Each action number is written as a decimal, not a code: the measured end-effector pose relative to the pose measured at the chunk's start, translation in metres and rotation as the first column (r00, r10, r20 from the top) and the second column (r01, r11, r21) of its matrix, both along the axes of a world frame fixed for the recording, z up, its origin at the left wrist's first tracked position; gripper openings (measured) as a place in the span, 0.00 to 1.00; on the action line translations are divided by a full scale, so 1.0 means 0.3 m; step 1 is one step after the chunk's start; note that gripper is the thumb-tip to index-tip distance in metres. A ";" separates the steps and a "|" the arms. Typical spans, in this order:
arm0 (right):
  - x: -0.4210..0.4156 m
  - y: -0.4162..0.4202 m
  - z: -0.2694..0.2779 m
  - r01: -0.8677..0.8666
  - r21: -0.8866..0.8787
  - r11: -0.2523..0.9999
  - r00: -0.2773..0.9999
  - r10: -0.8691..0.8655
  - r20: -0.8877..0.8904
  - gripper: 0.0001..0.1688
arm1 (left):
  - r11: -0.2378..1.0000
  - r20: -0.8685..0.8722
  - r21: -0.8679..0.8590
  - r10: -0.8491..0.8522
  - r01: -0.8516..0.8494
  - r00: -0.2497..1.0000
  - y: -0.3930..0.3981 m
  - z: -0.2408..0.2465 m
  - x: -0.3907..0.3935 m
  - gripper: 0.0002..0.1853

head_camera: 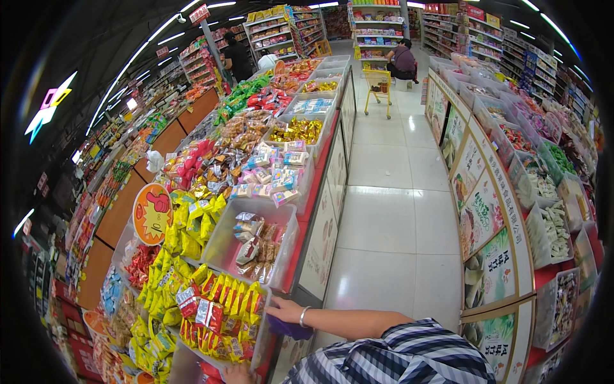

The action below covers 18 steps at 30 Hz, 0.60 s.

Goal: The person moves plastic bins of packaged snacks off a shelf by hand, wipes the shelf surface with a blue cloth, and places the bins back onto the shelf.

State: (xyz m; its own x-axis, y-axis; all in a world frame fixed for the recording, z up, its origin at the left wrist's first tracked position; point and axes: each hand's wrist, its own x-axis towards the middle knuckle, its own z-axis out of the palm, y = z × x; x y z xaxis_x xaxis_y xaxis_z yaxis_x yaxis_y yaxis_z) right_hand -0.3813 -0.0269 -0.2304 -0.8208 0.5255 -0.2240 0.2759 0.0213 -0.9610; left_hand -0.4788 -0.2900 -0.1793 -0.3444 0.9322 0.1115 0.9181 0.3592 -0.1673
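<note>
My right hand (287, 309), with a silver bangle at the wrist, lies at the right rim of a clear plastic bin (261, 336). A purple cloth-like thing (290, 329) is bunched under its palm. My left hand (238, 373) shows only in part at the bottom edge, against the same bin's near side; its fingers are partly hidden. Rows of yellow and red snack packets (225, 307) fill this bin, and two red-and-white packets (209, 314) lie across them. Beyond it, another clear bin (292, 240) holds brown snacks in clear wrappers (264, 249).
Yellow packets (165, 283) heap left of the bin, below an orange price sign (152, 214). More sweets bins line a facing counter (489, 192) across the tiled aisle (383, 216). A yellow shopping trolley (377, 86) and a crouching person (403, 60) are farther along; another person (236, 56) stands at left.
</note>
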 end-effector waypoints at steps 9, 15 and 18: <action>-0.027 -0.056 -0.073 -0.112 0.175 0.978 0.988 0.090 0.129 0.38 | 0.999 0.004 -0.046 0.022 -0.022 1.000 -0.025 -0.007 -0.017 0.16; 0.034 -0.083 -0.163 -0.104 0.129 0.986 0.994 0.097 0.056 0.33 | 0.991 0.035 0.120 -0.056 0.051 0.998 -0.034 -0.105 -0.068 0.11; 0.103 -0.075 -0.167 -0.010 0.070 0.997 0.996 0.003 0.094 0.32 | 0.988 0.027 0.147 -0.052 0.048 0.998 -0.012 -0.127 -0.061 0.07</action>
